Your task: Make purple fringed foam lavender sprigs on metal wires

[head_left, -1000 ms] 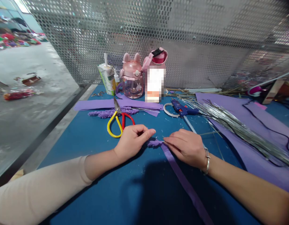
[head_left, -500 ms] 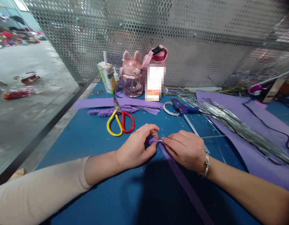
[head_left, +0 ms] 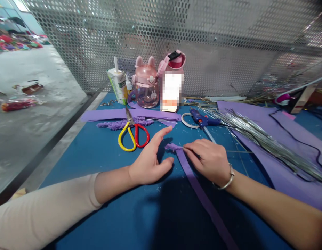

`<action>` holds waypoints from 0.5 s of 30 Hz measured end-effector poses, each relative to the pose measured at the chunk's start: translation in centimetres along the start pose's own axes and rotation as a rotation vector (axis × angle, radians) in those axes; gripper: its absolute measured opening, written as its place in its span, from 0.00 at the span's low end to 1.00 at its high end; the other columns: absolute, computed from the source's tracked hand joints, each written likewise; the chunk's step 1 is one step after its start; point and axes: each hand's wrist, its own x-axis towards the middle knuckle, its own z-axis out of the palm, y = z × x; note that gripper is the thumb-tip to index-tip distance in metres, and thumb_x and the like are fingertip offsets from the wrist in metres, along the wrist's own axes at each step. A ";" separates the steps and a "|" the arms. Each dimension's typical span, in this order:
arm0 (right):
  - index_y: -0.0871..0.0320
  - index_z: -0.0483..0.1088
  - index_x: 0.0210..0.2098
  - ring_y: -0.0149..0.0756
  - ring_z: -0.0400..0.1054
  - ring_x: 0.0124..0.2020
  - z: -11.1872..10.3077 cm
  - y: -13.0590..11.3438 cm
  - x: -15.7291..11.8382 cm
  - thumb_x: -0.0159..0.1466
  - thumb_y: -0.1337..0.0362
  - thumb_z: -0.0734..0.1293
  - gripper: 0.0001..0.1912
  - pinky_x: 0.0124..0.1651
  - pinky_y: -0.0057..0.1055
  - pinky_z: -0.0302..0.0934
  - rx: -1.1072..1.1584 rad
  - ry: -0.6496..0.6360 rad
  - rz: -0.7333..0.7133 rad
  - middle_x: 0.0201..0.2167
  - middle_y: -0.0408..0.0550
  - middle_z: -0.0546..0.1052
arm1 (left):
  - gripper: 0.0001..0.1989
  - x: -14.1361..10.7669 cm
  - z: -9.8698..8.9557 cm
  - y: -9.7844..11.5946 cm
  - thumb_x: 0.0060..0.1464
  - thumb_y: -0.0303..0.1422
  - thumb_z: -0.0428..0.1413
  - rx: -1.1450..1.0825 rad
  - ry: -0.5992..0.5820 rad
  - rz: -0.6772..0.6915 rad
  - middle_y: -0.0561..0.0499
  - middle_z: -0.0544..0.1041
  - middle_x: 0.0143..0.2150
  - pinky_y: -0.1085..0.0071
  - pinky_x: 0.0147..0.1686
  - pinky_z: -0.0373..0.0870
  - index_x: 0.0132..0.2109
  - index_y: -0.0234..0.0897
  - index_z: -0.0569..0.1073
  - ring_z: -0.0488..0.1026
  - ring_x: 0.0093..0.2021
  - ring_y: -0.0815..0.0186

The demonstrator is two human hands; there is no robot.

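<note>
Head view: the left hand (head_left: 147,166) has let go, its grip wide apart, so just the right hand (head_left: 211,159), its grip pinched on the wire (head_left: 239,151), holds the bud (head_left: 173,147) near the tabletop's (head_left: 98,222) middle, the strip (head_left: 196,184) trailing toward the near edge.

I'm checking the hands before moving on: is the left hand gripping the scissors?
No, the left hand is open, and the scissors lie on the blue table beyond it.
</note>
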 end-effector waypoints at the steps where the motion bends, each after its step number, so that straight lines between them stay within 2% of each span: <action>1: 0.58 0.74 0.37 0.34 0.69 0.32 0.0 0.4 0.0 0.64 0.65 0.62 0.09 0.36 0.30 0.58 0.006 -0.019 0.020 0.29 0.46 0.77 | 0.33 0.1 0.0 -0.2 0.49 0.22 0.52 -0.001 0.028 -0.013 0.42 0.55 0.64 0.57 0.62 0.52 0.61 0.39 0.51 0.53 0.63 0.57; 3: 0.58 0.74 0.38 0.33 0.69 0.32 0.0 0.9 0.0 0.65 0.64 0.61 0.10 0.35 0.29 0.57 0.002 -0.059 0.031 0.29 0.46 0.77 | 0.26 0.2 0.0 -0.5 0.53 0.24 0.50 -0.026 0.072 -0.063 0.42 0.60 0.61 0.58 0.59 0.57 0.59 0.38 0.56 0.57 0.61 0.59; 6: 0.57 0.74 0.38 0.33 0.70 0.32 0.0 1.1 0.0 0.65 0.64 0.60 0.11 0.35 0.28 0.57 -0.002 -0.115 0.024 0.29 0.46 0.77 | 0.19 0.3 0.1 -0.8 0.55 0.25 0.49 -0.072 0.039 -0.117 0.42 0.68 0.51 0.62 0.53 0.64 0.54 0.36 0.60 0.66 0.53 0.62; 10: 0.56 0.74 0.37 0.34 0.71 0.33 0.1 0.3 0.1 0.65 0.64 0.60 0.11 0.35 0.28 0.57 0.013 -0.204 0.051 0.29 0.46 0.77 | 0.22 0.3 0.2 -0.9 0.53 0.24 0.50 0.009 -0.032 -0.140 0.46 0.71 0.44 0.65 0.48 0.66 0.55 0.37 0.58 0.69 0.46 0.66; 15: 0.55 0.72 0.36 0.35 0.72 0.30 -1.4 -0.5 0.2 0.64 0.62 0.61 0.08 0.28 0.29 0.56 -0.060 -0.447 0.083 0.30 0.45 0.77 | 0.25 0.3 0.0 -1.0 0.51 0.21 0.47 0.104 -0.140 -0.119 0.50 0.70 0.40 0.67 0.45 0.66 0.57 0.38 0.56 0.68 0.40 0.68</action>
